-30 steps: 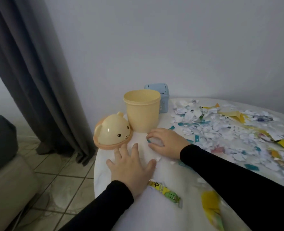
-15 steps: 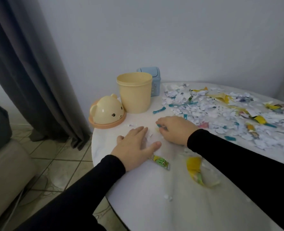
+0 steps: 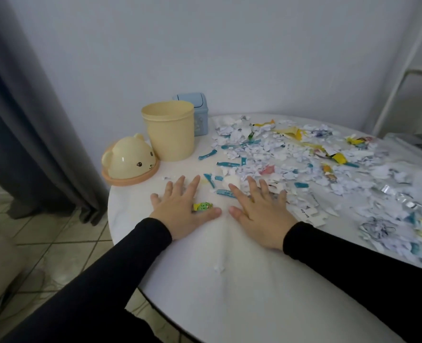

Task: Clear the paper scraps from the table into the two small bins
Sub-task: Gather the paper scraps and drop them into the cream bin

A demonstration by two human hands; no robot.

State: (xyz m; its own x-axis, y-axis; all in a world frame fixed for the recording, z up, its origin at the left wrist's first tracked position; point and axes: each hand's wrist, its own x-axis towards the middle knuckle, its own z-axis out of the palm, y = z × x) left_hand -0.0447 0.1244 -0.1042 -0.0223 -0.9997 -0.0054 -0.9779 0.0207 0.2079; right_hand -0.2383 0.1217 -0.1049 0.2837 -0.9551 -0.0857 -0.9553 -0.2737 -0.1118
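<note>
Torn paper scraps, white, teal and yellow, cover the right half of the round white table. An open cream bin stands at the back left, with a small blue lidded bin behind it. My left hand lies flat with fingers spread, a green and yellow wrapper showing between thumb and forefinger. My right hand lies flat beside it, fingers spread over white and teal scraps.
The cream bin's bear-shaped lid sits on the table edge, left of the bin. A grey curtain hangs at left over a tiled floor. A white shelf frame stands at far right.
My right hand has uncurled from the scraps and now lies flat. Both hands sit side by side, nearer to me. The view has tilted and shifted right.
</note>
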